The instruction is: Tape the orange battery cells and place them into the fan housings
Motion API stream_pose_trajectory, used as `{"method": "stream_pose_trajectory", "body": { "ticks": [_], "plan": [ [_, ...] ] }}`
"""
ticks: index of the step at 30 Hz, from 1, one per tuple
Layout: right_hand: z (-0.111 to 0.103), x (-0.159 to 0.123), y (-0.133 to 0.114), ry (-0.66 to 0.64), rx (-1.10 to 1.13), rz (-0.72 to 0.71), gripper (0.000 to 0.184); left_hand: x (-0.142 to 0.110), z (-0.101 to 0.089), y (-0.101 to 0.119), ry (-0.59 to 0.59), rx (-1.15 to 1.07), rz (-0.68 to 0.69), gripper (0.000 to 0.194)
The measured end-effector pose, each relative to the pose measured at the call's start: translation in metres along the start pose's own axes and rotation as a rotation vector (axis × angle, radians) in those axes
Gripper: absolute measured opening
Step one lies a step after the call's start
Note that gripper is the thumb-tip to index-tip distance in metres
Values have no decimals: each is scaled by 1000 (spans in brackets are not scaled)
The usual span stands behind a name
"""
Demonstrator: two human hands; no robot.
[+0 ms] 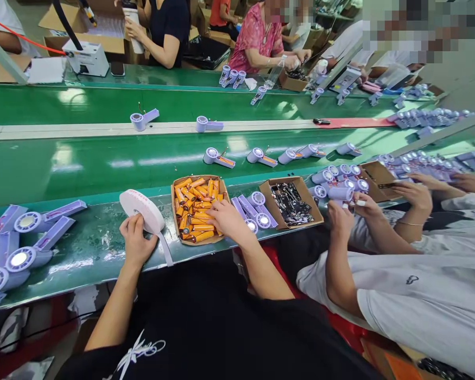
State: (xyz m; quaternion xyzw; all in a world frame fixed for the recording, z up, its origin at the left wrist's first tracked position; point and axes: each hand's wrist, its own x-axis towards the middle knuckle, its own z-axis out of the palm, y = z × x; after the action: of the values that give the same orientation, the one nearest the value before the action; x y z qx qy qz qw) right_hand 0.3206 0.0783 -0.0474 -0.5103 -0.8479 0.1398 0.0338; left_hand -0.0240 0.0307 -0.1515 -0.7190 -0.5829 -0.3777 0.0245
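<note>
Left hand grips tape roll tilted over bench, loose strip trailing to the edge, perhaps for easy peeling. Right hand in box of orange cells, set close, likely for short reaches; whether fingers pinch one, cannot tell.

Batteries org., tape roll wht. w/ reddish marks, fan housings lt. purple, belt grn.
</note>
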Motion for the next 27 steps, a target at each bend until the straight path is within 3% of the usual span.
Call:
{"method": "stream_pose_trajectory", "body": {
  "ticks": [3,7,10,12,19,23,27],
  "plan": [
    [0,-2,10,104,294,32,25,0,-1,1,9,-20,-4,64],
    [-6,-14,12,281,1064,111,39,2,-6,8,40,0,41,65],
    [-13,-25,-5,219,1592,121,53,5,-14,21,60,11,99,70],
    [-18,-30,-20,185,1735,117,56,7,-20,31,57,6,125,72],
    [-24,-36,-48,103,1676,68,58,7,-40,61,-87,2,167,65],
    [-21,-32,-54,94,1538,49,54,6,-47,66,-202,19,173,68],
    [-23,-29,-58,164,1345,61,64,7,-50,66,-287,42,190,70]
  ]
}}
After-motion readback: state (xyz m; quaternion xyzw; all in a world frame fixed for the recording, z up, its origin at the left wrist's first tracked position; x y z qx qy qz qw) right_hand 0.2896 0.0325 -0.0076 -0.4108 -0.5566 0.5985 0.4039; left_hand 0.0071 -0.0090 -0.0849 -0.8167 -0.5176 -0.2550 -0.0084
